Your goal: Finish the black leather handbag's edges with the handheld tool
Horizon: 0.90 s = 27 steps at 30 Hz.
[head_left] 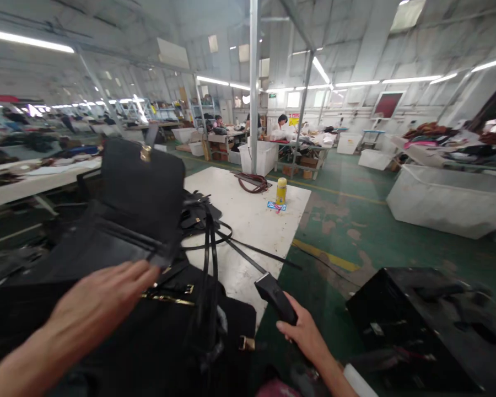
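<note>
A black handbag [143,193] with a gold clasp on its raised flap stands at my left. My left hand [111,292] lies over its lower front edge with the fingers bent onto it; the thumb is hidden. In my right hand [303,328] is a black handheld tool [275,295] with a broad, square, silver-edged end, pointing up and left over the table's edge. More black bags [149,342] with gold buckles lie heaped beneath my left hand. Thin black straps [210,259] hang between my two hands.
On the white table [248,242] are a coil of brown straps [254,183] and a yellow bottle [281,191]. A black box [397,320] stands at lower right. White bins [450,198] stand farther right. People sit at distant worktables [301,144], and a metal post [254,82] rises behind the table.
</note>
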Each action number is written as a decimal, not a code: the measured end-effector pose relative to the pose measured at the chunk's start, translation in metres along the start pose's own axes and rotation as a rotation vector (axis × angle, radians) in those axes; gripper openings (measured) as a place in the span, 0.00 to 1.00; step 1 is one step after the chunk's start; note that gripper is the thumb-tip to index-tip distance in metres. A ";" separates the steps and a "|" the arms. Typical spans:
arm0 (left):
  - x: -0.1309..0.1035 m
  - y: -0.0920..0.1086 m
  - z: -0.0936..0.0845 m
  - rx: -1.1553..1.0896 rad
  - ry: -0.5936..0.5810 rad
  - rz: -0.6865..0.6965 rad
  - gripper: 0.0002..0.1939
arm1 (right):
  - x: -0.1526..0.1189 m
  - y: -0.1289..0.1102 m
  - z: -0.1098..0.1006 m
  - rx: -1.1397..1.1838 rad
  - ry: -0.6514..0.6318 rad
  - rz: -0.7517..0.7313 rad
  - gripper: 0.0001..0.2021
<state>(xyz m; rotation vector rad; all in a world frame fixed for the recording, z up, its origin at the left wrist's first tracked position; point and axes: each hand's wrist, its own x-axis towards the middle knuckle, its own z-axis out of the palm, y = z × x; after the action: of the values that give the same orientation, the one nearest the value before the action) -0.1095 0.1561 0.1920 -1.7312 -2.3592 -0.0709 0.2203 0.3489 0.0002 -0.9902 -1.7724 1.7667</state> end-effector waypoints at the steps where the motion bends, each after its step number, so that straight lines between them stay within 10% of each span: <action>1: -0.017 0.014 0.023 0.042 -0.118 0.060 0.17 | -0.003 0.001 0.001 -0.015 -0.007 -0.002 0.36; 5: -0.098 0.052 0.122 0.006 -0.352 0.014 0.18 | -0.013 -0.001 0.011 -0.134 -0.064 -0.054 0.34; 9: -0.158 0.067 0.179 0.067 -0.100 -0.026 0.20 | -0.022 -0.007 0.030 -0.187 -0.184 -0.074 0.33; 21: -0.182 0.084 0.200 0.046 0.199 0.004 0.11 | -0.035 -0.024 0.090 -0.698 -0.588 -0.182 0.32; 27: -0.182 0.085 0.204 -0.026 0.264 0.002 0.10 | -0.019 -0.027 0.143 -0.832 -0.495 -0.180 0.30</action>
<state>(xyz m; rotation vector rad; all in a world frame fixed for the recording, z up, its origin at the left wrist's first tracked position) -0.0066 0.0450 -0.0504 -1.6233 -2.1736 -0.3115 0.1215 0.2425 0.0188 -0.6387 -2.9264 1.2064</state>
